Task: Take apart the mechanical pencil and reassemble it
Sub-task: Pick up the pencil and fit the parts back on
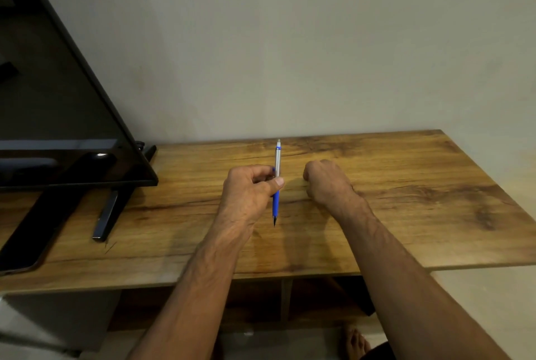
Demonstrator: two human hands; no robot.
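Mechanical pencil, blue lower grip section and silver upper barrel (275,203): whole, held just above the wooden tabletop with dark grain streaks (406,185), at its middle. Long axis runs near-to-far, almost straight. Dark pointed tip at the near end, white cap at the far end, which leans slightly right. A blue band sits just below the cap.

Markings: no brand, label or lettering legible on the barrel.

Left hand (249,188): pinches the pencil at mid-length, where blue meets silver. Thumb (277,182) lies across the near side, and the curled fingers (261,171) close in from the left. Grip narrow.

Right hand (326,182): just right of the pencil, not touching it. Fingers curled under in a fist resting on the tabletop, with nothing visible in it.

Black flat screen on a stand (58,98) at far left.
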